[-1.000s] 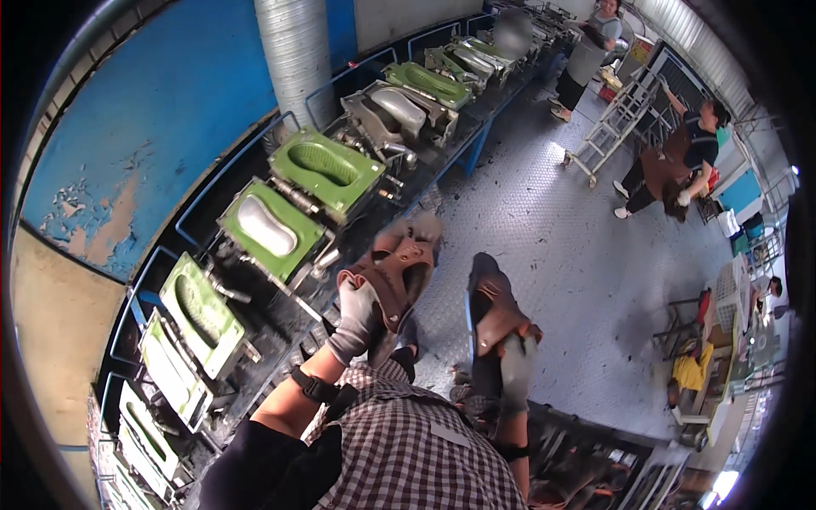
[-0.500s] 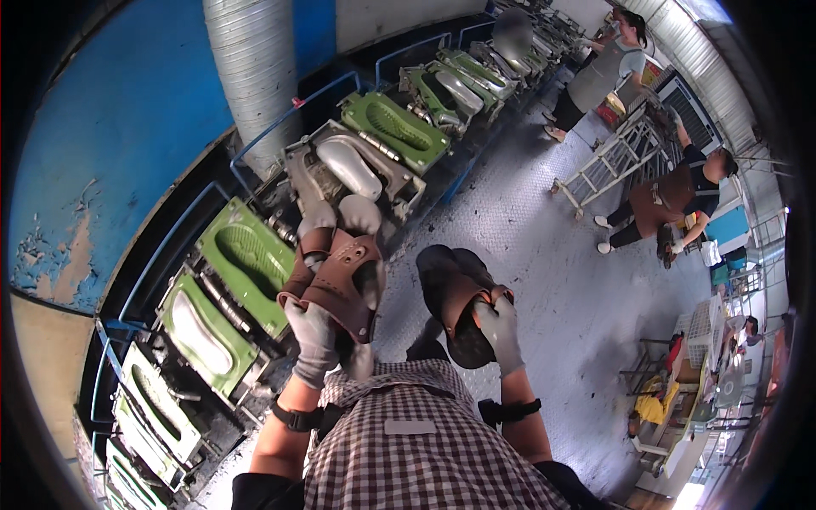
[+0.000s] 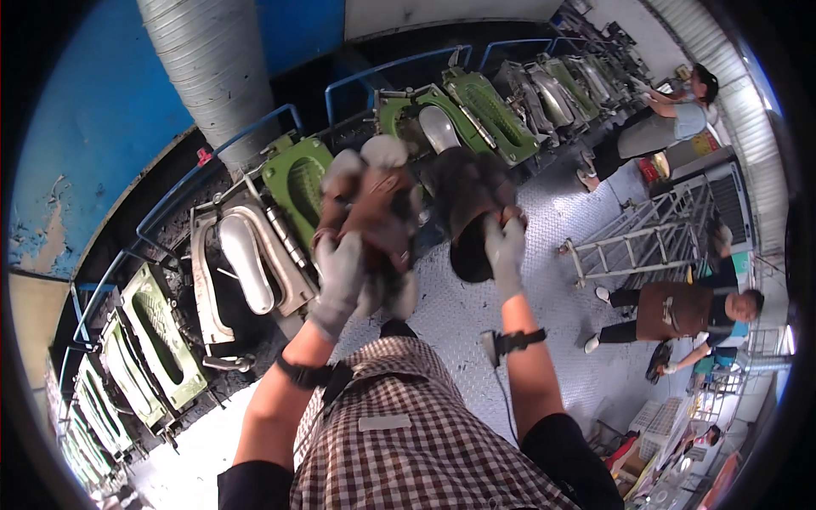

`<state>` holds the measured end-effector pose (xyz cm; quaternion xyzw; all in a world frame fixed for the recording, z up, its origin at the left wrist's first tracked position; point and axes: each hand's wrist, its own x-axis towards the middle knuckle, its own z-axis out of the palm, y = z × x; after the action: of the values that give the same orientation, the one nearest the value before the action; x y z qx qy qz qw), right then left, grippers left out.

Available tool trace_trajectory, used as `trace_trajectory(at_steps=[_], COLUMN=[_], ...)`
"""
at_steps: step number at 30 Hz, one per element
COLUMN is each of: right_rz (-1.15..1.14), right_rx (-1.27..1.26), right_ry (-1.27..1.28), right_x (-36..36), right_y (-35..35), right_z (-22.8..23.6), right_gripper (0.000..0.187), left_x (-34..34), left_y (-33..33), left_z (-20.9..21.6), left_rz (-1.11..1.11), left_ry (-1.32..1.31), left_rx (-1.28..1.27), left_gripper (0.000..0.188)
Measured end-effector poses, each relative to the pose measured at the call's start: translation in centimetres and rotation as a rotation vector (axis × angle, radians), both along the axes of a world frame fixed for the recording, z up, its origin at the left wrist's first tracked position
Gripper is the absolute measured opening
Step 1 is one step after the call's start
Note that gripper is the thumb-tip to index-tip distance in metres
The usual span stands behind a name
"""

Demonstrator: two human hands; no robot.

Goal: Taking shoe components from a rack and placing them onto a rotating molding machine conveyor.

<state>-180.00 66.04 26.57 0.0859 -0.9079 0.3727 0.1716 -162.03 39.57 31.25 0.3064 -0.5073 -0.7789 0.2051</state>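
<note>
Gloved in pale grey, my left hand (image 3: pixel 338 276) grips a pair of brown clogs (image 3: pixel 379 208) with holes in their uppers and light grey soles. Another pair, the black-soled brown clogs (image 3: pixel 470 197), is in my right hand (image 3: pixel 507 255), its fingers closed at the opening of one shoe. Both pairs are held up in front of me, side by side with a small gap, and are blurred by motion. Beyond them stands a row of open shoe moulds; a green mould (image 3: pixel 299 174) lies just left of the left-hand pair.
Along the left, a metal mould (image 3: pixel 251 259) and a green mould (image 3: pixel 163 340) follow the machine's curve behind blue rails (image 3: pixel 217 153). A metal rack (image 3: pixel 633 251) stands right on the patterned floor. One person (image 3: pixel 680 310) carries dark shoes; another (image 3: pixel 667 119) stands farther back.
My arms have stretched farther forward, carrying both pairs of clogs away from my body. The view has turned, so moulds and pipe shift left while the rack and people shift rightward.
</note>
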Motion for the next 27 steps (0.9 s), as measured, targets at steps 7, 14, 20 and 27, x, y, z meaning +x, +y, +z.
trace_trajectory(at_steps=[7, 14, 20, 27], right_rz=[0.077, 0.601, 0.744, 0.874], right_rx=[0.003, -0.328, -0.691, -0.445], right_ry=[-0.154, -0.322, -0.931, -0.86], right_x=[-25.7, -16.6, -6.2, 2.0], right_y=[3.7, -0.8, -8.5, -17.5], right_z=[2.4, -1.2, -1.0, 1.7], right_gripper=[0.05, 0.076, 0.033, 0.033], left_x=[-28.5, -29.3, -10.4, 11.0], left_y=[7.4, 7.3, 3.2, -16.0], left_z=[-0.2, -2.4, -0.1, -7.9], left_rz=[-0.099, -0.058, -0.232, 0.592], left_ry=[-0.022, 0.266, 0.083, -0.68], left_rx=[0.015, 0.108, -0.237, -0.578], left_gripper=[0.041, 0.024, 0.039, 0.06])
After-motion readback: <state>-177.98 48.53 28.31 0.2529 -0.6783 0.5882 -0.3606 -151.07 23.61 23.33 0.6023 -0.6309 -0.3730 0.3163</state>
